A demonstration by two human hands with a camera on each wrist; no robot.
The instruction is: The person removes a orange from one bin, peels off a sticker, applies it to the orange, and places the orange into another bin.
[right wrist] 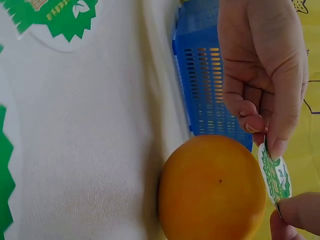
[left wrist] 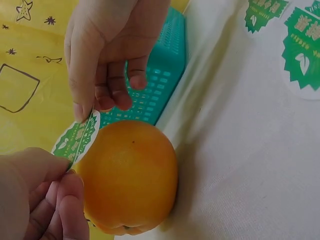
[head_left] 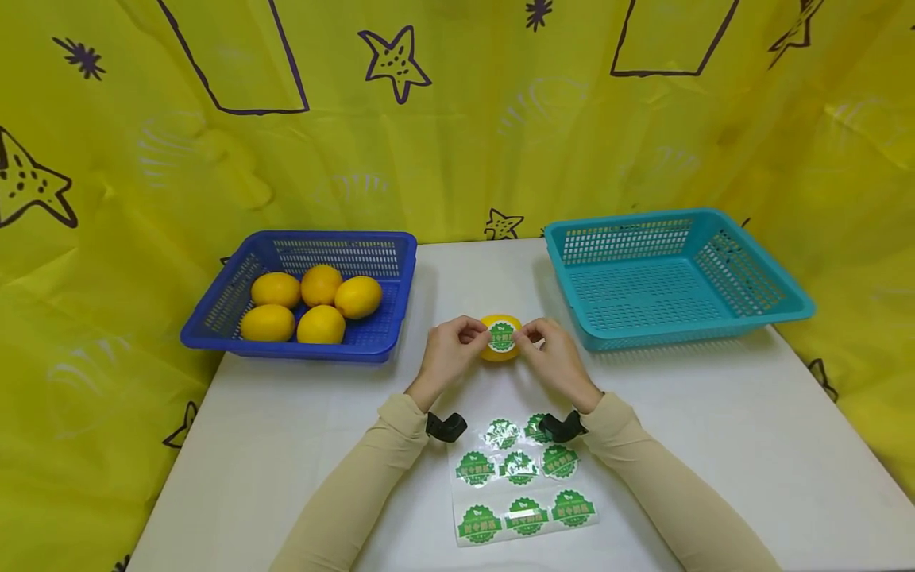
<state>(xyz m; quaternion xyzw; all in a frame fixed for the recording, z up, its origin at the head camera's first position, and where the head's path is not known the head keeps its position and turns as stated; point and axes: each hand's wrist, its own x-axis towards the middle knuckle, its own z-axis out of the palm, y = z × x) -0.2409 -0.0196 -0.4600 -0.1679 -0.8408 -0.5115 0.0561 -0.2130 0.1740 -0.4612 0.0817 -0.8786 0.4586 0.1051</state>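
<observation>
Centrally, on the counter (head_left: pixel 715 413) between two baskets: one orange (head_left: pixel 499 352), no marked long axis. Left hand (head_left: pixel 449 355) and right hand (head_left: pixel 554 357) each pinch an edge of a sticker (head_left: pixel 502 336), face toward the person, held taut above the fruit. Best lowered centre-first, then smoothed outward to avoid creases.

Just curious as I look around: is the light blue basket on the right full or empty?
Empty. The head view shows the bare mesh floor of the light blue basket with nothing inside.
</observation>
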